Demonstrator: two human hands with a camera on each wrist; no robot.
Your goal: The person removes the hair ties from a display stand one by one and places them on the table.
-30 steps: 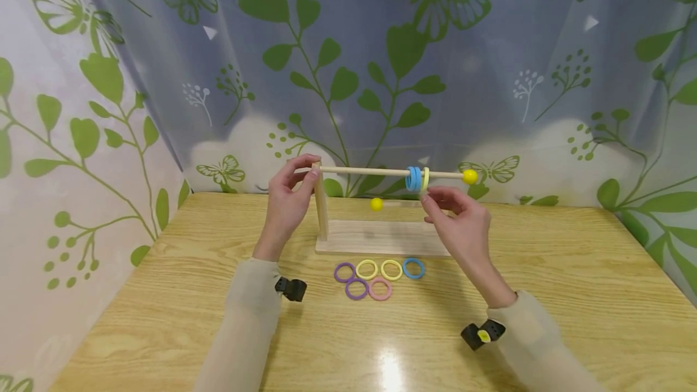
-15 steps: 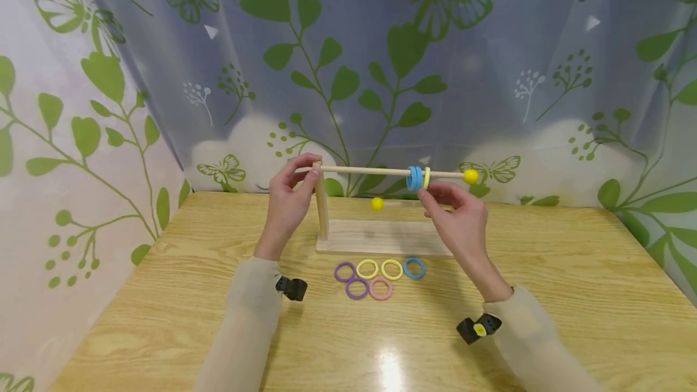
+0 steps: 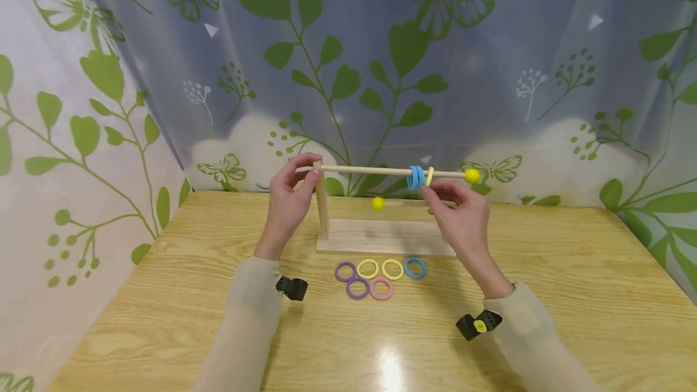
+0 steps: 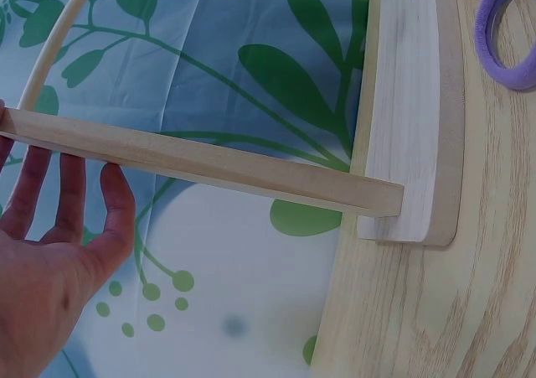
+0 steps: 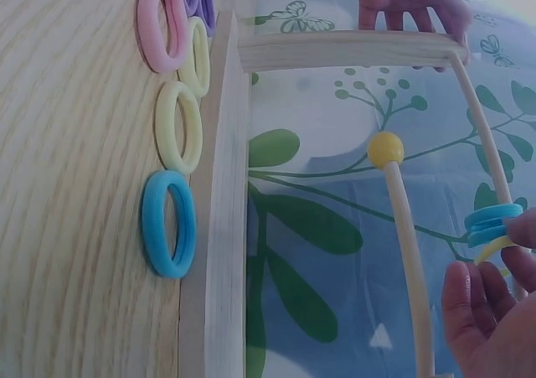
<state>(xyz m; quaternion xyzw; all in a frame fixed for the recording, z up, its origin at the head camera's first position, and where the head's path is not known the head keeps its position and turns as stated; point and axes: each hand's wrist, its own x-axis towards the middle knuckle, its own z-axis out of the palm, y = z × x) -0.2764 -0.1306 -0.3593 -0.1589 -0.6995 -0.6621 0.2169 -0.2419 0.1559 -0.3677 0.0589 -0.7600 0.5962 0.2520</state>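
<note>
In the head view my left hand (image 3: 291, 195) grips the top of the upright post (image 3: 322, 201) of a wooden stand, thumb in front; the left wrist view shows its fingers behind the post (image 4: 201, 160). A thin rod (image 3: 365, 170) runs right from the post top to a yellow ball (image 3: 472, 176). Blue hair ties (image 3: 415, 178) hang on this rod. Just right of them, my right hand (image 3: 463, 210) pinches a pale yellow hair tie (image 3: 429, 176), which is also round the rod. The right wrist view shows this yellow hair tie (image 5: 494, 249) partly hidden by the fingers.
On the table (image 3: 327, 337), before the stand's base (image 3: 381, 238), lie purple (image 3: 357, 288), yellow (image 3: 392, 270), pink (image 3: 381, 288) and blue (image 3: 415, 268) hair ties. A lower rod (image 5: 410, 252) ends in another yellow ball (image 3: 378, 203). A patterned curtain (image 3: 348, 47) hangs behind.
My right hand first shifts slightly left and up, then a little right; the yellow hair tie now sits a bit further right and tilted. My left hand stays on the post.
</note>
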